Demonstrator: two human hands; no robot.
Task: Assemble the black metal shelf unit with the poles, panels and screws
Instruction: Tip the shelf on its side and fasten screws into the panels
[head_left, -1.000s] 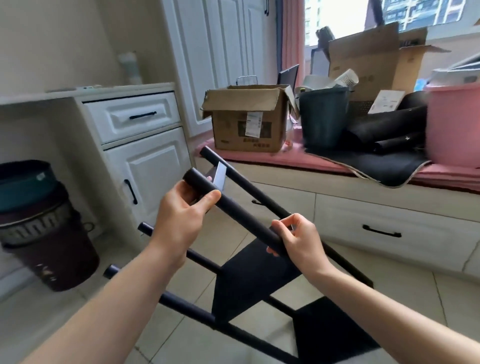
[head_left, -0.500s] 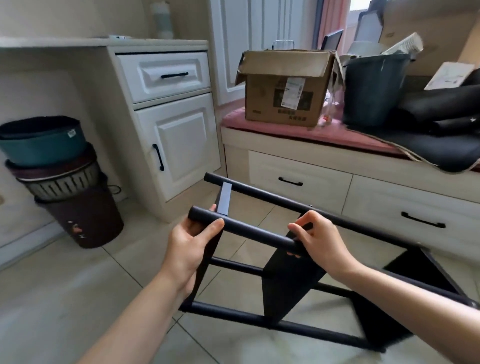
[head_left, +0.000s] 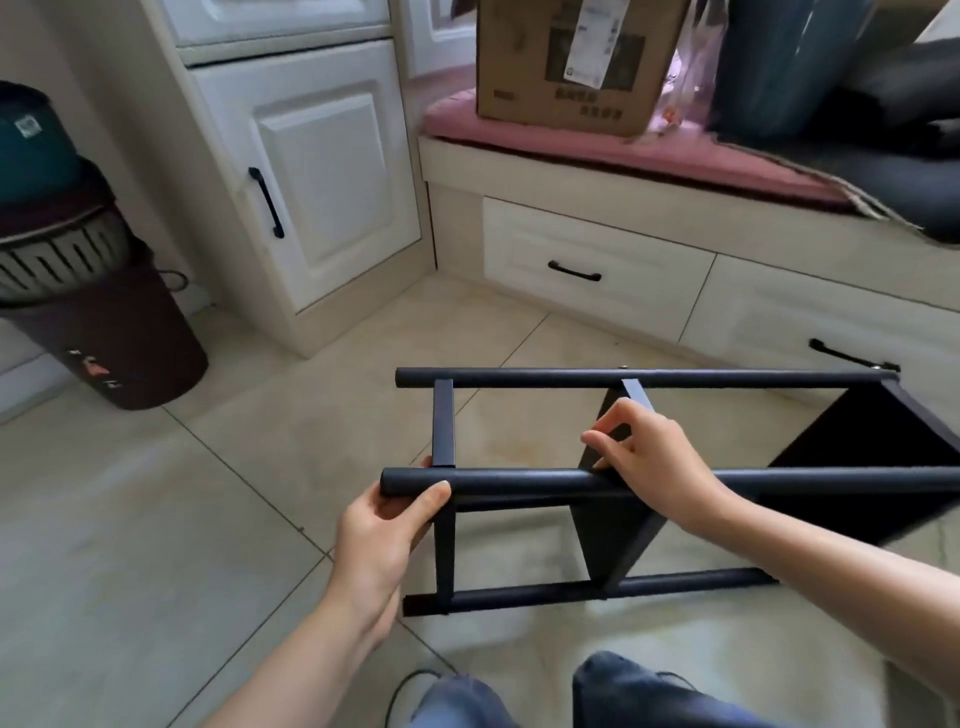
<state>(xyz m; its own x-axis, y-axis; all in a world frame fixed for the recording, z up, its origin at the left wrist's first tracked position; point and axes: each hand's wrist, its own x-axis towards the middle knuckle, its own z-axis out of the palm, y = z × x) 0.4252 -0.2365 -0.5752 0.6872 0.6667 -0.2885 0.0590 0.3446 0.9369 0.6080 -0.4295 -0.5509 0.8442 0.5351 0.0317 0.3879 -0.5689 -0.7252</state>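
The black metal shelf unit (head_left: 649, 378) lies on its side on the tiled floor, its poles running left to right. My left hand (head_left: 384, 525) grips the left end of the near top pole (head_left: 519, 480). My right hand (head_left: 649, 457) holds the same pole further right, where the middle black panel (head_left: 608, 540) meets it, fingers curled over the panel's upper edge. A second black panel (head_left: 872, 441) closes the right end. The lower pole (head_left: 571, 590) rests near the floor.
A white cabinet (head_left: 322, 171) stands at the back left, stacked bins (head_left: 78, 291) beside it. Behind the shelf runs a window seat with drawers (head_left: 597, 270), a pink cushion, a cardboard box (head_left: 571, 57) and dark items. My knees (head_left: 613, 691) are at the bottom edge.
The shelf unit has swung down from a raised tilt to lie level just above the floor. Both hands kept their hold on the near pole, and my view has dropped downward.
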